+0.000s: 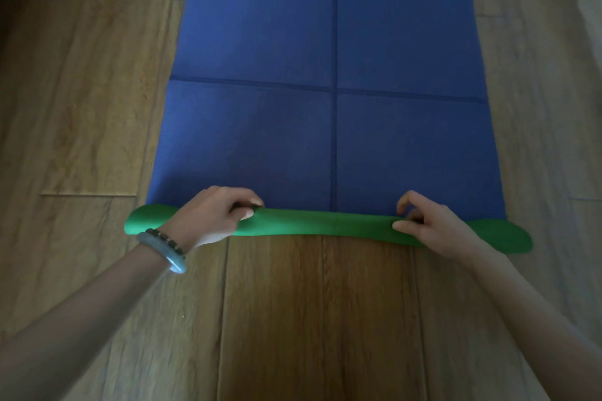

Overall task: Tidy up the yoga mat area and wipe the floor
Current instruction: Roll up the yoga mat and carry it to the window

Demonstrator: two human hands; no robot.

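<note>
The blue yoga mat [325, 42] lies on the wooden floor [309, 319], its near end a green roll [319, 224]. The left hand [211, 215] and right hand [433, 229] grip it, fingers [242, 197] curled round.

1 view, from a wide-angle camera on the person's head, looks forward and steeply down over both forearms. The left hand [215, 215] and right hand [430, 225] sit in the lower middle of the frame, close to the lens, and the arms run in from the 2 bottom corners. Beyond the fingertips the yoga mat [325, 124] stretches away to the top edge, narrowing with distance. Its green rolled edge [312, 225] lies across the frame at the fingers. On the near side of the fingers, the wooden floor [309, 319] fills the frame to the bottom. Straight lines bow outward toward the sides.
</note>
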